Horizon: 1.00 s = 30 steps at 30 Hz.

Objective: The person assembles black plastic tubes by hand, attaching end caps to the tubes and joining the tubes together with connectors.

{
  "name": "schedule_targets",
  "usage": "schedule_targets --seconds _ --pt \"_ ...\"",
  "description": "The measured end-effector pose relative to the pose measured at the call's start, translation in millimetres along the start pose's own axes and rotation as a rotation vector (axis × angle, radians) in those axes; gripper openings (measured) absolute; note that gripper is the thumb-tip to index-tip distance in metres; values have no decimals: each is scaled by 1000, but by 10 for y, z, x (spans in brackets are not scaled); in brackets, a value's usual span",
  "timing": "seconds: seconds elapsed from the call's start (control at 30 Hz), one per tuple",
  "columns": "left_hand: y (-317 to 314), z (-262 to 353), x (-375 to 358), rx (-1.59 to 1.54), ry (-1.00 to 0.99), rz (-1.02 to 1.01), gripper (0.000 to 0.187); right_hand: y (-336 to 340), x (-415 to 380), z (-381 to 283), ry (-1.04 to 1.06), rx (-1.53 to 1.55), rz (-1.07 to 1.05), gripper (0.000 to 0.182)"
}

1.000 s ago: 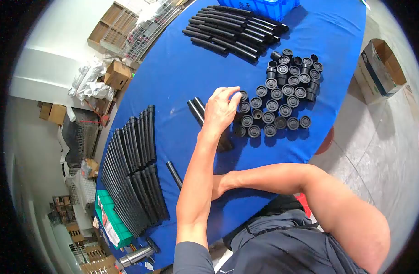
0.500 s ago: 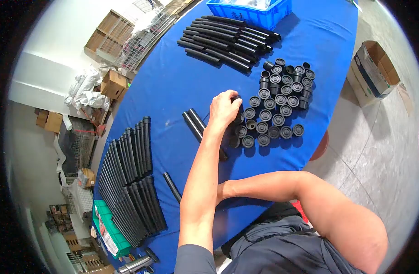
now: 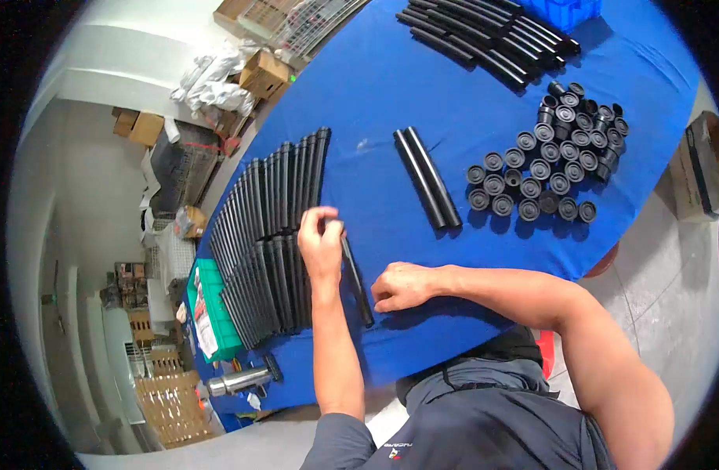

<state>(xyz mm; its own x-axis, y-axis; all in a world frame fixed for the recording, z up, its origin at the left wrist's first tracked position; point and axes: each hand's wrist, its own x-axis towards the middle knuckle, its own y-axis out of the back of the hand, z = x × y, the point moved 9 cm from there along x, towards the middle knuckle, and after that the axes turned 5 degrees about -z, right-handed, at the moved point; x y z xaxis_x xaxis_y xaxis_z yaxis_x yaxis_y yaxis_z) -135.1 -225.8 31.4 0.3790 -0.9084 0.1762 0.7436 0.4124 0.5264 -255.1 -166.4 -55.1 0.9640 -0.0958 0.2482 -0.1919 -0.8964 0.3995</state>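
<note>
My left hand (image 3: 320,244) is bent, with thumb and fingers closed on what looks like a black cap (image 3: 333,224), largely hidden by the fingers. It is at the upper end of a single black tube (image 3: 358,282) lying on the blue cloth. My right hand (image 3: 405,287) rests palm down beside that tube's lower part, fingers curled and nothing visible in them. Two glossy black tubes (image 3: 427,178) lie side by side beyond it. To the left, rows of black tubes with wider collar ends (image 3: 277,196) are laid close together. Several round black caps (image 3: 539,169) stand grouped at the right.
More black tubes (image 3: 485,35) are piled at the far side by a blue crate (image 3: 567,12). A green bin (image 3: 220,309) and a metal cylindrical tool (image 3: 238,381) are at the table's left edge. A cardboard box (image 3: 692,176) stands on the floor at right.
My left hand has moved from the caps down and left to the single tube, with what looks like a cap. My right hand now shows fully. The view has shifted left.
</note>
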Motion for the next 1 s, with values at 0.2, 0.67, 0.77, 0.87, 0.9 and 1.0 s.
schedule_targets --seconds 0.2,0.67,0.77,0.87,0.9,1.0 --pt "618 -716 -773 356 146 127 8 102 -4 30 3 45 116 30" --pt "232 -813 -1134 831 431 -167 53 282 -15 101 -116 43 237 26" --pt "207 -766 -1135 842 431 -155 55 291 -24 71 -118 52 240 26" --pt "203 -682 -1149 828 421 -140 56 282 -27 82 -124 57 233 26" --pt "212 -669 -1155 818 412 -129 57 282 -25 87 -126 61 232 26" --pt "285 -652 -1183 797 338 -40 55 288 -22 70 -128 58 230 26"
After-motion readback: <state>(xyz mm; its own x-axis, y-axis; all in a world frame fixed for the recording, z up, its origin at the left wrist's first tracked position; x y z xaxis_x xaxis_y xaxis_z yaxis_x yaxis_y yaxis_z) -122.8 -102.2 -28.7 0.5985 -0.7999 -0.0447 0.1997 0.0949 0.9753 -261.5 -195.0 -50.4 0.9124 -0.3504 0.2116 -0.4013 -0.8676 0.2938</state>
